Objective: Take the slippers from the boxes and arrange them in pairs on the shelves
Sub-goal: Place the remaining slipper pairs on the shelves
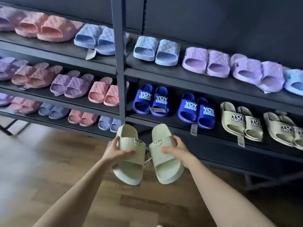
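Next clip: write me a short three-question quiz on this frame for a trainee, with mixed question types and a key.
1. True or false: the left hand and the right hand each hold one of the pale green slippers.
2. On the shelf with the two dark blue pairs, what colour are the pairs to their right? A) pink B) khaki C) lilac
3. Fill in: the word printed on the held slippers' straps is ____.
Key: 1 true; 2 B; 3 WELCOME.
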